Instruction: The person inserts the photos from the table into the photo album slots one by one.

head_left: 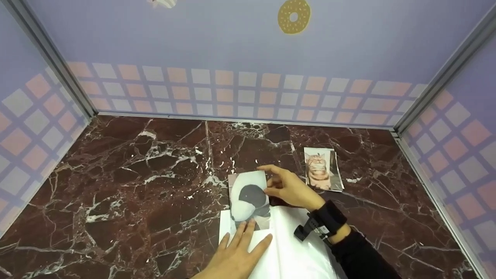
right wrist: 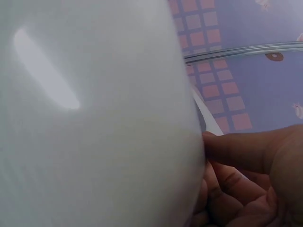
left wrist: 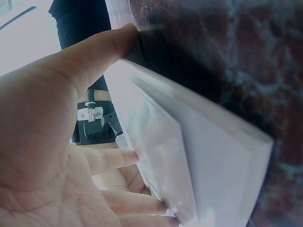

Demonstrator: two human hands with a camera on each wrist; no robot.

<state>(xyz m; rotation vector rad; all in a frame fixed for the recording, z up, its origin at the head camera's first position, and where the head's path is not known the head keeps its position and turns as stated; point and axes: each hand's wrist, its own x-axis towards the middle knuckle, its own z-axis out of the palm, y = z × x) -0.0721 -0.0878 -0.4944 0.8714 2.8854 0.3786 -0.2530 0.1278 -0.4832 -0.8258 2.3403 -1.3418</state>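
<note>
A photo (head_left: 252,192) with a dark round shape on pale white lies over the left page of an open white photo album (head_left: 302,244). Its upper part sticks out past the album's far edge. My right hand (head_left: 292,190) pinches the photo's right edge between thumb and fingers. Extended fingers of my left hand (head_left: 234,255) rest on the photo's lower end and the page. The left wrist view shows a clear sleeve (left wrist: 163,151) standing slightly off the white page (left wrist: 227,156). In the right wrist view, a glossy, curved album page (right wrist: 104,146) hides most of the photo.
A small stack of photos (head_left: 319,170), an orange cat on top, lies on the dark red marble-patterned table (head_left: 116,201) to the right. Purple checked panels (head_left: 232,50) enclose the back and sides. A strapped wrist camera (head_left: 306,228) sits above the right album page.
</note>
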